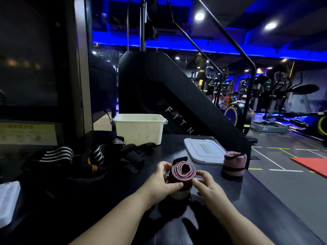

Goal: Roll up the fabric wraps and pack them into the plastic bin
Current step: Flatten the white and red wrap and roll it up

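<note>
I see the cream-white rectangular plastic bin [138, 131] standing uncovered on the dark counter [230, 195] in the upper middle of the frame. From this angle only its rim and front wall show, so I cannot tell what is in it. The wall carries a few dark specks. A flat white plastic lid [203, 151] lies on the counter to the right of the bin, apart from it. A second white lid [8, 200] sits at the lower left edge of the frame.

At centre, the maroon rolled fabric wrap with pale edge stripes [183, 171] is held end-up. The left hand [162, 181] has its grip clamped round the roll's left side, and the right hand [206, 183] pinches its right edge. To the right, a pink rolled wrap bound with black straps [234, 164] stands upright by the flat lid's near corner. At left lies a heap of loose black wraps with white stripes [58, 154].

White letters "FITN" run down the slanted black machine [177, 103] behind the bin. A grey step platform [269, 128] on the floor at right reads "01". The yellow sign [26, 133] at far left is too blurred to read.
</note>
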